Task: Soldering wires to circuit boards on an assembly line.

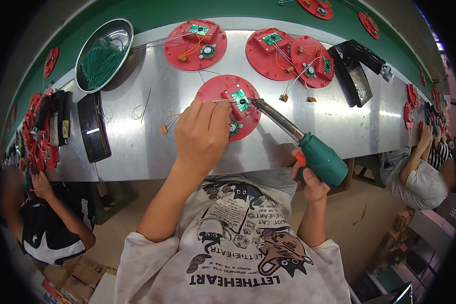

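Observation:
My right hand (313,183) is wrapped around the handle of a green soldering gun (325,160) with an orange-red trigger. Its long metal tip reaches the edge of a small green circuit board (240,100). That board sits on a round red plastic disc (215,87), above a small round speaker (233,127) partly covered by my hand. Pinched fingers of my left hand (201,129) hold a thin pale wire (219,101) at the board's left side. Other thin wires run out under that hand to a little orange-brown piece (163,129) on the metal table.
A metal bowl (80,76) of green wires stands at the back left, near a dark phone (93,126). Red discs with boards (180,53) lie along the back. At the right is a black holder tray (350,76). Co-workers sit left (61,223) and right (420,177).

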`<state>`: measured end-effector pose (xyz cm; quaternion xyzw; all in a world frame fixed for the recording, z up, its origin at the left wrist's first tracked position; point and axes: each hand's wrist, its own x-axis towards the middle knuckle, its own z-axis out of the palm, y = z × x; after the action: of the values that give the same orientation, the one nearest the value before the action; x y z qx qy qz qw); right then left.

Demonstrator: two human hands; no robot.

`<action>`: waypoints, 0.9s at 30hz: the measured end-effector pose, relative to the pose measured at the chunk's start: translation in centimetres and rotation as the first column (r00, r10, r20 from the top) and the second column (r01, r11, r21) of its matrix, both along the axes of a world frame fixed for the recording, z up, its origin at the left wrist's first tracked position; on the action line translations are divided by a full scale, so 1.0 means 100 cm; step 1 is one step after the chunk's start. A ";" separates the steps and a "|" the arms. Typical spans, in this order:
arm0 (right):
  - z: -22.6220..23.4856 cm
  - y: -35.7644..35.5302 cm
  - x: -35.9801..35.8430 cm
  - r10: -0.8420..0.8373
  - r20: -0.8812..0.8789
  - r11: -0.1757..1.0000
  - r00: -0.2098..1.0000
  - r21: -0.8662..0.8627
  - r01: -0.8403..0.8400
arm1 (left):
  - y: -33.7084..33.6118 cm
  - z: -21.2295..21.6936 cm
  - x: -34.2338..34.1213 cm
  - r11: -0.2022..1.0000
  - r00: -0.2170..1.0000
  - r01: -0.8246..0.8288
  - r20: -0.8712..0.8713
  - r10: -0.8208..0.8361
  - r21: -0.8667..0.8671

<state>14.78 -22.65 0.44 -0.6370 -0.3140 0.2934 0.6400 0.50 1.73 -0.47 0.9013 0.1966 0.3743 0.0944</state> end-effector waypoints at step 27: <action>0.006 0.003 0.003 0.009 0.122 1.000 0.993 -0.019 -0.007 | -0.008 0.009 0.002 0.992 0.996 0.041 0.086 -0.031 -0.123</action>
<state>15.11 -22.38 1.06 -0.6583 -0.3523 0.2595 0.6125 0.74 0.93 0.40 0.8805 0.1993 0.3970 0.1655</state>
